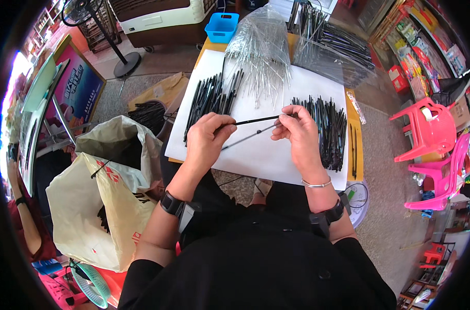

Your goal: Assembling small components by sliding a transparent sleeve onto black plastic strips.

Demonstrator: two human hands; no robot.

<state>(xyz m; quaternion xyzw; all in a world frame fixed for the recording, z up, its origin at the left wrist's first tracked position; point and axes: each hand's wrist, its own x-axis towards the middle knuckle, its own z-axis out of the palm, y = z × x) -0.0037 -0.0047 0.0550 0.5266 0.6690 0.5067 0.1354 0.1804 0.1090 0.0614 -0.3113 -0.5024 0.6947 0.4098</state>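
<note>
Over the white work board (235, 164), a thin black stick (255, 121) stretches between my two hands. My left hand (210, 135) pinches its left end, fingers closed. The right end sits between the thumb and fingers of my right hand (298, 129). A thin grey rod with a small dark bead (248, 138) slants below, its upper end near my right fingers; whether they grip it too I cannot tell. Black sticks lie in a row on the left (206, 98) and another on the right (325, 129). Metal wires (260, 67) spill from a clear plastic bag (263, 28).
More black sticks fill a clear bag (330, 41) at the back right. A blue basket (222, 28) stands at the back left. Beside my left arm are large open sacks (80, 212). Pink chairs (426, 132) stand right; another person's arm (28, 222) shows far left.
</note>
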